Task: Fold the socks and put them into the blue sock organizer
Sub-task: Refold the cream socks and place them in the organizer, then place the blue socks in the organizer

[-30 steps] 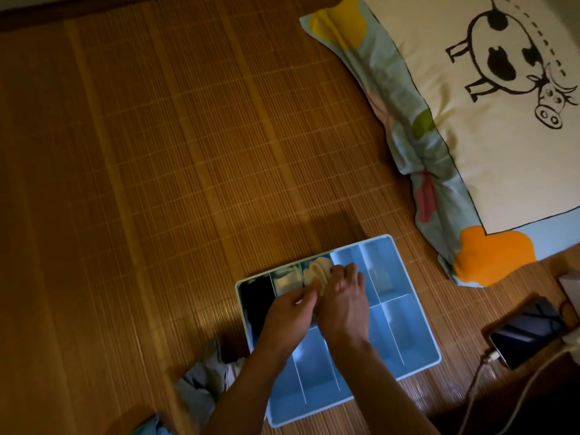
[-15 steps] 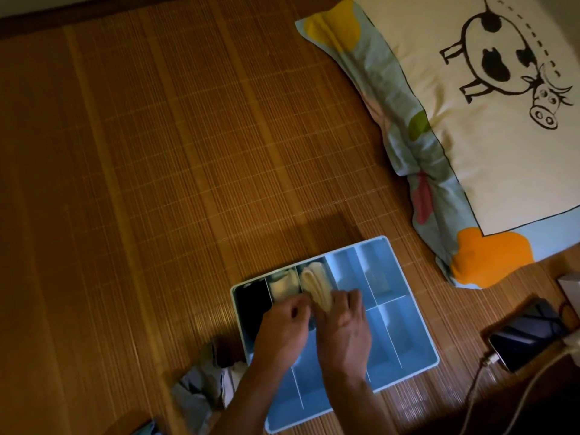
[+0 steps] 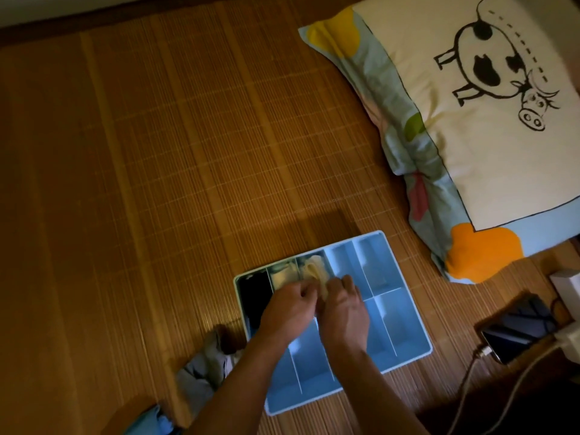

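The blue sock organizer (image 3: 398, 321) lies on the bamboo mat near the lower middle. A black sock (image 3: 252, 296) fills its far-left compartment, and a pale sock (image 3: 281, 276) lies beside it. A folded cream sock (image 3: 314, 268) sits in the third compartment of the back row. My left hand (image 3: 287, 306) and my right hand (image 3: 343, 309) meet at the near end of that cream sock, fingers curled on it. The other compartments hold nothing.
Loose grey socks (image 3: 204, 368) lie on the mat left of the organizer, with a blue cloth (image 3: 157, 422) at the bottom edge. A cow-print pillow (image 3: 470, 127) fills the upper right. A phone (image 3: 518, 331) on a charging cable (image 3: 464, 390) lies at the right.
Both hands have drawn back toward me along the cream sock, uncovering more of it in its compartment. The organizer has stayed put.
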Motion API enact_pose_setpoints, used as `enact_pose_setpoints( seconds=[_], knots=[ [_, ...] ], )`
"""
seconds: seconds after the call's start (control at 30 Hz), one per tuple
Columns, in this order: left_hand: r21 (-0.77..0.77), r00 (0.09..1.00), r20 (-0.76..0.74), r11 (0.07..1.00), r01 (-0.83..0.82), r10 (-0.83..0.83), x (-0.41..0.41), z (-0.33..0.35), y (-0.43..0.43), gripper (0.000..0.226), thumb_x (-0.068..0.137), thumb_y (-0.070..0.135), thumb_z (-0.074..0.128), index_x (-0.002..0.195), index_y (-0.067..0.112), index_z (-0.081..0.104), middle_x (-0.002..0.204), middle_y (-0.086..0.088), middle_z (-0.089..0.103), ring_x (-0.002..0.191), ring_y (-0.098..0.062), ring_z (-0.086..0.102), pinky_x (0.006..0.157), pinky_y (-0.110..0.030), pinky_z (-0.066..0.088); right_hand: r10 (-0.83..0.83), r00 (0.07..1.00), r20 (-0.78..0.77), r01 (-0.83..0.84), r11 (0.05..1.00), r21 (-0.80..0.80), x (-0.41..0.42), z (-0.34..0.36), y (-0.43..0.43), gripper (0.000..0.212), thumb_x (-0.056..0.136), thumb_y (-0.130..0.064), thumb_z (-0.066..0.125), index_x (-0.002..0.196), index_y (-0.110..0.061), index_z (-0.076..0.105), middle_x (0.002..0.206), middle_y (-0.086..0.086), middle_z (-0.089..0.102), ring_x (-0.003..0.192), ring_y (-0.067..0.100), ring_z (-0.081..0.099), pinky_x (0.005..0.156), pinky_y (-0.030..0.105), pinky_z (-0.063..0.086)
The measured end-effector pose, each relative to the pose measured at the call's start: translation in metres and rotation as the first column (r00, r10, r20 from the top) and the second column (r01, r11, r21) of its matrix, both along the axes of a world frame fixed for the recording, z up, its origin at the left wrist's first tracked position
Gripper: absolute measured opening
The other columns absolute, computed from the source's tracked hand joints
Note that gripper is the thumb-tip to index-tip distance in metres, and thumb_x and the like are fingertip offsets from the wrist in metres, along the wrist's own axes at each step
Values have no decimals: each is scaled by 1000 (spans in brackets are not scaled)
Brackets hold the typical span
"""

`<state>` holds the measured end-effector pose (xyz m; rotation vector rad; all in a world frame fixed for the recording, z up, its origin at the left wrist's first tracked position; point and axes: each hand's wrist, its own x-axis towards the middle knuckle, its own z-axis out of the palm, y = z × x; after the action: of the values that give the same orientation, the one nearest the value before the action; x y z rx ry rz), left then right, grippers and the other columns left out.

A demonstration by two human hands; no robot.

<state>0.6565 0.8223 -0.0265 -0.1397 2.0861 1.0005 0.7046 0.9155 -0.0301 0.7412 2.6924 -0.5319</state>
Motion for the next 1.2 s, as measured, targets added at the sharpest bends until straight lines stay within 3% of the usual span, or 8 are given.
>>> enact_pose_setpoints(
  seconds=[0.13, 0.3, 0.57, 0.73, 0.83, 0.93, 1.1, 1.2],
  knots=[
    [290, 913, 62, 868, -403, 403, 8, 14, -41, 31, 107, 11, 48, 94, 17, 76, 53, 8, 62, 49, -2, 57, 50, -14, 45, 118, 975, -189, -136, 987, -81, 13, 27, -35, 15, 84, -21, 79, 94, -13, 69, 95, 8, 65, 84, 27, 66, 69, 40, 56],
    [215, 795, -99, 793, -570, 599, 59, 16, -142, 26, 105, 13, 54, 95, 23, 75, 83, 12, 75, 76, 4, 67, 67, -8, 50, 306, 949, -76, -312, 882, -353, 45, 26, -106, 21, 99, -36, 54, 114, -24, 63, 122, 0, 58, 106, 23, 63, 87, 35, 49],
    [-27, 807, -180, 817, -576, 563, 139, -18, -274, 28, 99, 6, 62, 96, 31, 74, 94, 17, 76, 91, -1, 70, 79, -16, 51, 445, 893, 75, -379, 830, -408, 74, 3, -192, 22, 104, -30, 47, 121, -21, 58, 123, 3, 64, 102, 21, 68, 73, 28, 47],
    [-249, 799, -123, 762, -598, 588, 162, -42, -313, 40, 83, 7, 76, 119, 18, 64, 124, -7, 58, 114, -26, 60, 98, -50, 55, 631, 757, 168, -550, 755, -356, 99, -20, -231, 43, 104, -44, 43, 139, -20, 47, 135, 3, 56, 115, 22, 63, 88, 33, 54],
    [-224, 870, -19, 846, -484, 492, 176, -49, -323, 67, 74, 12, 87, 132, 22, 55, 133, -3, 46, 122, -23, 53, 100, -41, 54, 548, 813, 196, -418, 785, -458, 113, -31, -250, 69, 92, -57, 58, 149, -27, 33, 143, 0, 48, 126, 23, 55, 93, 36, 51],
    [-154, 922, 7, 911, -382, 387, 187, -52, -327, 77, 68, 10, 89, 129, 35, 49, 131, 3, 40, 119, -15, 48, 81, -11, 45, 678, 718, 158, -589, 713, -381, 125, -43, -268, 95, 88, -52, 67, 158, -37, 5, 154, 3, 29, 140, 27, 39, 104, 43, 48],
    [-25, 891, -60, 892, -452, 450, 191, -55, -331, 60, 74, 3, 87, 124, 21, 59, 128, -3, 53, 113, -15, 58, 92, -30, 56, 730, 648, 217, -662, 680, -315, 123, -60, -287, 96, 89, -26, 72, 158, -32, 6, 163, 13, 9, 150, 33, 22, 115, 46, 40],
    [-19, 884, -58, 885, -466, 464, 187, -51, -336, 55, 72, -1, 86, 113, 25, 59, 121, 0, 55, 109, -14, 59, 82, -18, 53, 657, 733, 176, -570, 734, -370, 122, -66, -290, 91, 86, -31, 75, 156, -19, 19, 160, 8, 25, 146, 27, 35, 115, 42, 41]
  ],
)
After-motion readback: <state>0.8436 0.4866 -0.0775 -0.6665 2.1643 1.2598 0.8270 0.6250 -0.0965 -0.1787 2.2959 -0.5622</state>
